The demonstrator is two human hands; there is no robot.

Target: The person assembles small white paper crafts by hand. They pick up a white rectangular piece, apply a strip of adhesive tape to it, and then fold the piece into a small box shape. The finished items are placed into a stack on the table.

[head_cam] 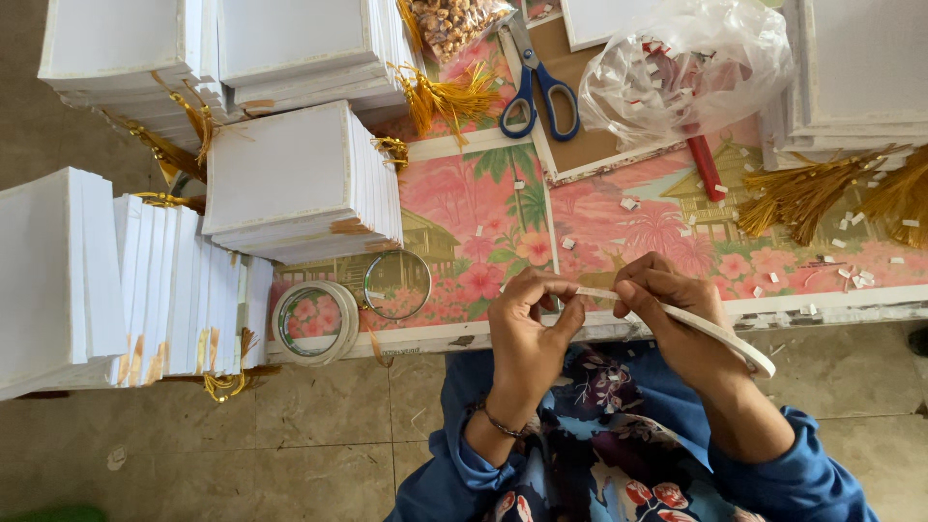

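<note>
My left hand [527,324] and my right hand [667,309] are held close together over the front edge of a low table with a pink floral cover [483,227]. Both pinch a thin white roll of tape [710,333]. The roll rests across my right palm and wrist. My left fingertips grip its free end near my right thumb. A bracelet circles my left wrist, and blue sleeves cover both forearms.
Stacks of white square booklets [290,179] with gold tassels fill the left. Two tape rolls [314,322] [396,283] lie nearby. Blue-handled scissors [536,87], a clear plastic bag [677,68], a red stick [706,166], gold tassels [812,193] and white paper scraps sit farther back.
</note>
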